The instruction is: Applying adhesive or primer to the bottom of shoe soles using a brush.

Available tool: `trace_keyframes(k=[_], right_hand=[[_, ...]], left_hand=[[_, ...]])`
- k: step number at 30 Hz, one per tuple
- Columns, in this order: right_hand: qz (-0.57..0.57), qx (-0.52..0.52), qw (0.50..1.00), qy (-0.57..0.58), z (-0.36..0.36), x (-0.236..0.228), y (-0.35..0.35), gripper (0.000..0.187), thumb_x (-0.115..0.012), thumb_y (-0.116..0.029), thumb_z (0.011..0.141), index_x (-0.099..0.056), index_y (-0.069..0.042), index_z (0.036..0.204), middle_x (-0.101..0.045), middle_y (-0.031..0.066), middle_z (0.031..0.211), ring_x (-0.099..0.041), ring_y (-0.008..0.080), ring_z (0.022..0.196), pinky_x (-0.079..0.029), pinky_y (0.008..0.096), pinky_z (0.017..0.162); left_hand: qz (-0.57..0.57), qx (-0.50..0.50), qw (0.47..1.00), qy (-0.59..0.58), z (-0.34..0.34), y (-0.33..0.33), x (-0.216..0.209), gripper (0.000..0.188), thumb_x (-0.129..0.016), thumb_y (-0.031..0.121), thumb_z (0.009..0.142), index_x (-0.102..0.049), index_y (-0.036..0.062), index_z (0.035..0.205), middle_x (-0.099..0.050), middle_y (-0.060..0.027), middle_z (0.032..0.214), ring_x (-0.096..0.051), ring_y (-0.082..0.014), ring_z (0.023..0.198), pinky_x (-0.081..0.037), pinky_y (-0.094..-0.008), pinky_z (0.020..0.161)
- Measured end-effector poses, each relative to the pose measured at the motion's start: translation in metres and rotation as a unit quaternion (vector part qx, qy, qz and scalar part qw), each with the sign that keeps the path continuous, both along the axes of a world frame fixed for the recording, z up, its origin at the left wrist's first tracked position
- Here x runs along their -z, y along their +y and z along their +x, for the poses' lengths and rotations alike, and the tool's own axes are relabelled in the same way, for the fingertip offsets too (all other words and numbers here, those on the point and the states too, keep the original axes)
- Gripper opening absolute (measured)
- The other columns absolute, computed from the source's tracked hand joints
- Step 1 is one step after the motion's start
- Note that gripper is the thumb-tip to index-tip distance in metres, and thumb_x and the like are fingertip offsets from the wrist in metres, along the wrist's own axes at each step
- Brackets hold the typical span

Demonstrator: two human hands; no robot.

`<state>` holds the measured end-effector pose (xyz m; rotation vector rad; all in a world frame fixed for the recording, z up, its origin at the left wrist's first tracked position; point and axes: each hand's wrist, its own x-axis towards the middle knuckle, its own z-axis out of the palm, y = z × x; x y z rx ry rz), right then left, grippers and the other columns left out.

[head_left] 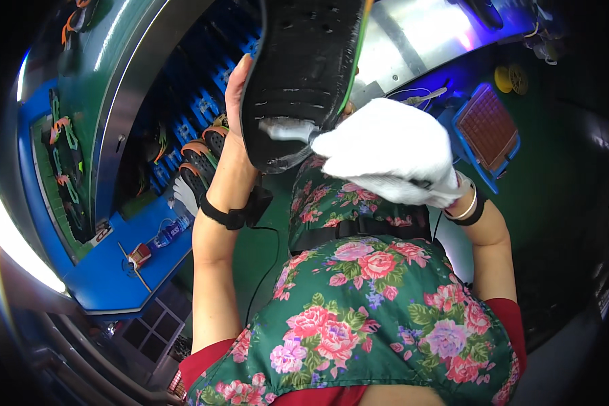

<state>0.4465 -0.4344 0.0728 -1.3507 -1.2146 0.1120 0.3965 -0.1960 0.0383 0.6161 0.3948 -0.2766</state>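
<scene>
Tilted up in front of me is a black shoe sole [304,61] with a thin green and orange edge. My bare left hand [237,91] grips it from the left; most of its fingers are hidden behind the sole. A white knitted glove covers my right hand [389,152], which is closed around a brush. The pale bristles of the brush [287,128] lie against the heel end of the sole, where the surface looks wet and shiny. The brush handle is hidden in the glove.
Black clogs with orange trim [199,162] sit by a blue rack at left. A blue table [122,277] holds a plastic bottle [172,230]. Shiny metal housing [419,40] stands ahead. At right are a blue-framed stool [487,128] and a yellow spool [511,79].
</scene>
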Motion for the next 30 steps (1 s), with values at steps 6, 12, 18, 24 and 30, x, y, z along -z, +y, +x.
trace_keyframes(k=[6,12,18,24,30], right_hand=[[-0.024,-0.102,0.992,-0.068,-0.026,0.007,-0.008,0.025,-0.071,-0.014,0.090,-0.074,-0.014,0.115,-0.074,0.0055,0.115,-0.070,0.0237,0.096,-0.057,0.0351,0.078],[-0.006,-0.026,0.999,-0.018,-0.007,0.005,-0.007,0.022,-0.076,-0.008,0.083,-0.077,-0.011,0.105,-0.076,0.0067,0.108,-0.072,0.0220,0.088,-0.058,0.0331,0.075],[-0.014,-0.152,0.987,0.055,-0.005,-0.005,-0.003,0.023,-0.077,-0.008,0.083,-0.079,-0.015,0.104,-0.077,0.0033,0.108,-0.073,0.0220,0.096,-0.058,0.0345,0.083],[0.011,-0.137,0.975,0.173,-0.005,-0.004,0.009,0.017,-0.081,0.000,0.073,-0.078,-0.005,0.089,-0.077,0.0139,0.097,-0.073,0.0278,0.087,-0.057,0.0358,0.075],[-0.035,-0.047,0.928,0.369,-0.019,0.009,0.017,0.012,-0.079,0.003,0.072,-0.076,-0.002,0.082,-0.075,0.0147,0.089,-0.071,0.0245,0.082,-0.056,0.0353,0.075]], left_hand=[[-0.049,-0.036,0.995,0.074,-0.003,0.010,-0.005,0.045,-0.057,0.038,0.098,-0.069,0.0006,0.121,-0.073,-0.0178,0.115,-0.073,-0.0294,0.098,-0.059,-0.0417,0.090],[-0.084,-0.001,0.996,0.041,-0.003,0.007,-0.022,0.039,-0.060,0.033,0.097,-0.072,-0.0005,0.114,-0.075,-0.0167,0.107,-0.075,-0.0270,0.090,-0.061,-0.0391,0.084],[-0.097,0.010,0.994,0.047,-0.004,0.023,-0.013,0.042,-0.060,0.034,0.097,-0.070,-0.0009,0.118,-0.075,-0.0163,0.107,-0.074,-0.0261,0.091,-0.061,-0.0376,0.085],[-0.171,0.012,0.984,-0.046,-0.001,0.024,-0.003,0.047,-0.057,0.035,0.097,-0.066,-0.0029,0.123,-0.072,-0.0192,0.115,-0.073,-0.0302,0.099,-0.059,-0.0415,0.092],[-0.208,-0.037,0.977,0.003,-0.011,0.012,0.009,0.054,-0.053,0.037,0.099,-0.059,-0.0041,0.133,-0.068,-0.0220,0.125,-0.071,-0.0324,0.106,-0.057,-0.0449,0.097]])
